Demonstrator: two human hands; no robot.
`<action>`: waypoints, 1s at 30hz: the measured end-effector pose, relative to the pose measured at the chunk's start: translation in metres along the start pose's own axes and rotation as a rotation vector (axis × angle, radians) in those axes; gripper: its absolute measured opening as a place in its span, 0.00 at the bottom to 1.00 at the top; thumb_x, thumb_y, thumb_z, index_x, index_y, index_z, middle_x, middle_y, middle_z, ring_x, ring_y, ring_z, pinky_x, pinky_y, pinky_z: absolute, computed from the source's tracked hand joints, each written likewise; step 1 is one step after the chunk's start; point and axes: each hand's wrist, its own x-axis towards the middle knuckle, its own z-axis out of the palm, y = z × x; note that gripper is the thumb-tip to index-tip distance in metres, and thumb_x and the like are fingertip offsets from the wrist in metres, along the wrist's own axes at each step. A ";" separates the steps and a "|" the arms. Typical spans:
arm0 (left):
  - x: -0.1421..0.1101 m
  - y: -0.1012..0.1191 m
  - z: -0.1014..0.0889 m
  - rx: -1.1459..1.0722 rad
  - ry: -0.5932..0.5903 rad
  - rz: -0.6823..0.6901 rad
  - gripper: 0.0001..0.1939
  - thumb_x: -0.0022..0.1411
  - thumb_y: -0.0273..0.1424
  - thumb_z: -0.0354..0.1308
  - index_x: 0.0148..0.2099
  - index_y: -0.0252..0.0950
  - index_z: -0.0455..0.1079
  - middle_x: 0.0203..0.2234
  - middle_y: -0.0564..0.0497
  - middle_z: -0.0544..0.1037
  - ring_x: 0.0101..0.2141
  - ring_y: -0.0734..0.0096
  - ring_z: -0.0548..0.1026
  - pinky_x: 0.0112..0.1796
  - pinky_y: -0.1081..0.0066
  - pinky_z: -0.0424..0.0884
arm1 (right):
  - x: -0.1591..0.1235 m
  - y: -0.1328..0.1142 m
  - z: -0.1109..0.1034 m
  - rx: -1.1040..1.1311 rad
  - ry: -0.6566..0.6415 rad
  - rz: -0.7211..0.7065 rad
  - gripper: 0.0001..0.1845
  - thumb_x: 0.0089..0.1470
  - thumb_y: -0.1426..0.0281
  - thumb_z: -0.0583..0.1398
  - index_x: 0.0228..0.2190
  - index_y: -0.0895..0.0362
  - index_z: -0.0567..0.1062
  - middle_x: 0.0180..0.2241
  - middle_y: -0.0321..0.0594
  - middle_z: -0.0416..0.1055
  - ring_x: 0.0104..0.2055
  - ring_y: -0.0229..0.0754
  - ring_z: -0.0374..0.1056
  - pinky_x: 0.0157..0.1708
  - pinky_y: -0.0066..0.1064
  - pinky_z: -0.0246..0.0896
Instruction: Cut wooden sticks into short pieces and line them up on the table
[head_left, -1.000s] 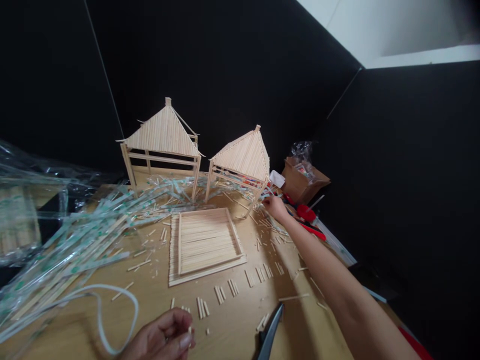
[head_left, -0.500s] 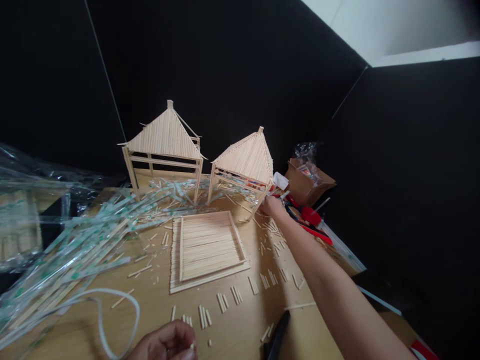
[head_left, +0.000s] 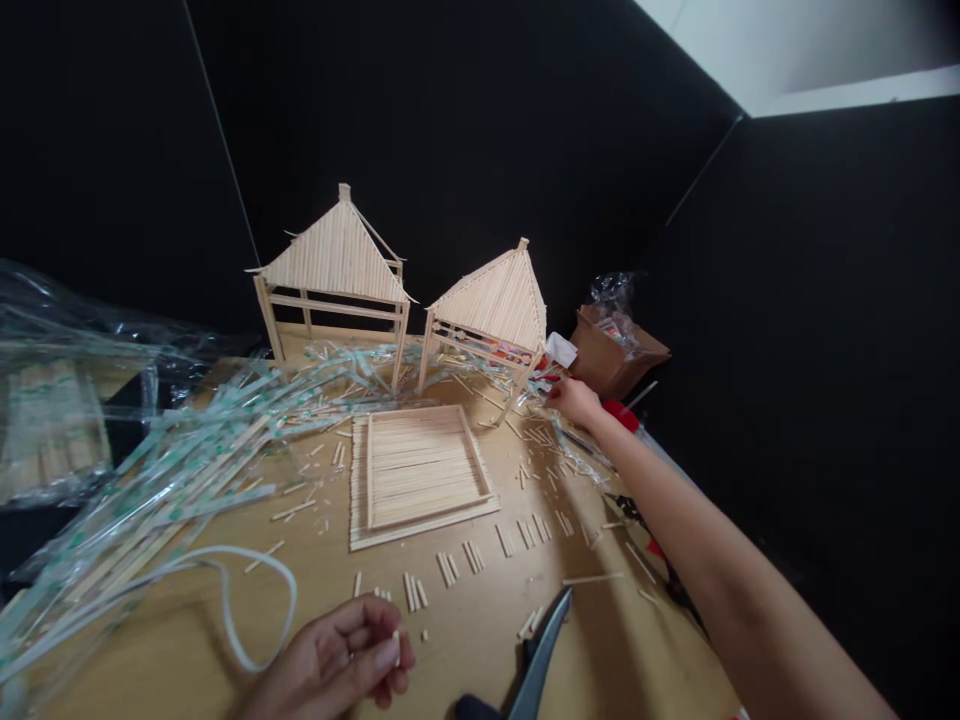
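My left hand (head_left: pixel 337 660) rests near the table's front edge, pinching a short wooden stick piece (head_left: pixel 395 637) between thumb and fingers. My right arm stretches far across the table; my right hand (head_left: pixel 574 400) lies at the far right, by red tools and just past the right stick house (head_left: pixel 491 305), and what its fingers hold is hidden. A flat square stick panel (head_left: pixel 420 470) lies in the middle of the wooden table (head_left: pixel 480 650). A taller stick house (head_left: pixel 337 265) stands at the back.
Clear plastic chopstick wrappers (head_left: pixel 150 480) pile up on the left, with a white strap (head_left: pixel 247 610) in front. Rows of short cut sticks (head_left: pixel 465 560) lie before the panel. Dark cutters (head_left: pixel 536 650) lie at the front. A cardboard box (head_left: pixel 615 355) stands at the far right.
My right hand has shifted a little right, from the right house's corner post toward the red tools. My left hand has come further into view, still pinching the stick piece.
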 end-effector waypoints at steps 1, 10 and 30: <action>0.000 -0.001 0.001 -0.011 0.015 -0.004 0.19 0.44 0.44 0.67 0.31 0.35 0.70 0.24 0.50 0.75 0.26 0.72 0.70 0.28 0.74 0.64 | -0.005 0.002 -0.007 0.037 0.015 -0.016 0.15 0.58 0.64 0.56 0.45 0.58 0.69 0.46 0.42 0.67 0.44 0.43 0.67 0.42 0.39 0.65; -0.005 -0.001 0.000 0.010 0.080 -0.033 0.16 0.45 0.37 0.69 0.36 0.35 0.77 0.27 0.49 0.78 0.29 0.74 0.73 0.33 0.77 0.67 | -0.126 -0.040 -0.053 0.470 -0.145 -0.530 0.18 0.56 0.58 0.55 0.35 0.60 0.75 0.32 0.39 0.72 0.31 0.37 0.65 0.29 0.27 0.58; -0.018 -0.002 0.007 -0.008 -0.119 -0.214 0.15 0.54 0.39 0.62 0.39 0.33 0.75 0.33 0.45 0.81 0.33 0.70 0.78 0.29 0.79 0.70 | -0.221 -0.117 0.007 0.611 -0.334 -0.882 0.08 0.59 0.68 0.54 0.33 0.57 0.73 0.31 0.39 0.67 0.33 0.35 0.62 0.34 0.28 0.57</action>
